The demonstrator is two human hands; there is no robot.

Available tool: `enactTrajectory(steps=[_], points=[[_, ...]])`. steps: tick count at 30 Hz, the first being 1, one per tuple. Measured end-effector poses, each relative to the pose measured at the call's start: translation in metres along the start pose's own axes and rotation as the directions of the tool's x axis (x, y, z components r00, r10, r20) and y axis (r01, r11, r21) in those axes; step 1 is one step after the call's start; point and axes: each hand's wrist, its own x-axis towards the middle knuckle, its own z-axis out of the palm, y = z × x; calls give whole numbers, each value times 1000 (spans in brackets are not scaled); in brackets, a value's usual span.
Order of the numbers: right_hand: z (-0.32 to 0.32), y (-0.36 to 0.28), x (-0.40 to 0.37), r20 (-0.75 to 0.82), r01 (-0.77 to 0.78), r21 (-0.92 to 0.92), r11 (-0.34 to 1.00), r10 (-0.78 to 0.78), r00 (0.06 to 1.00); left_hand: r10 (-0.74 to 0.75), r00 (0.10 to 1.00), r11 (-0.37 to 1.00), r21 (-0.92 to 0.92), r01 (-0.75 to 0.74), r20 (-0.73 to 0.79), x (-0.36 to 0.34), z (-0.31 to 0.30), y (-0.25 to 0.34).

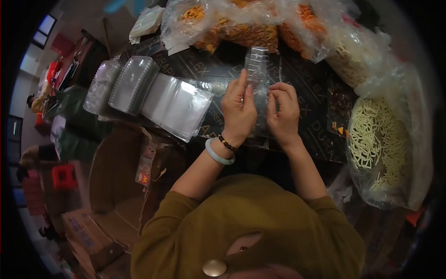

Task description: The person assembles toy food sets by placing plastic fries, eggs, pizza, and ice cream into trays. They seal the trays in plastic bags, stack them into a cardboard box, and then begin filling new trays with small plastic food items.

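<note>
On the dark table in front of me lies a clear ridged plastic tray (258,60), with clear film, apparently a plastic bag (261,88), around its near part. My left hand (239,109) is at the left side of this film, index finger long and thumb close by, the film between them. At the right edge, my right hand (283,111) has its fingers curled and its thumb close to the fingertips, pinching the film. How far the tray sits inside the bag is hard to make out.
Left of my hands are flat clear bags (179,104) and stacked clear trays (134,86). Large bags of orange snacks (251,35) stand at the back. A bag of pale curly snacks (371,135) is at right. An open cardboard box (116,172) stands lower left.
</note>
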Motion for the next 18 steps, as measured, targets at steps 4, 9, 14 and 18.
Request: enactTrajectory(steps=[4,9,14,18], points=[[-42,71,4,-43,-210,-283,936,206,978,-210,976,971,-105,214,48,18,-15,-7],[-16,11,8,52,-140,93,986,136,989,-327,938,875,-340,345,113,10,-2,-10],[24,1,-3,305,-479,750,457,404,863,-332,933,843,-399,359,139,4,-1,6],[30,-4,-10,352,-488,836,251,437,828,-324,937,838,-420,349,131,0,-2,10]])
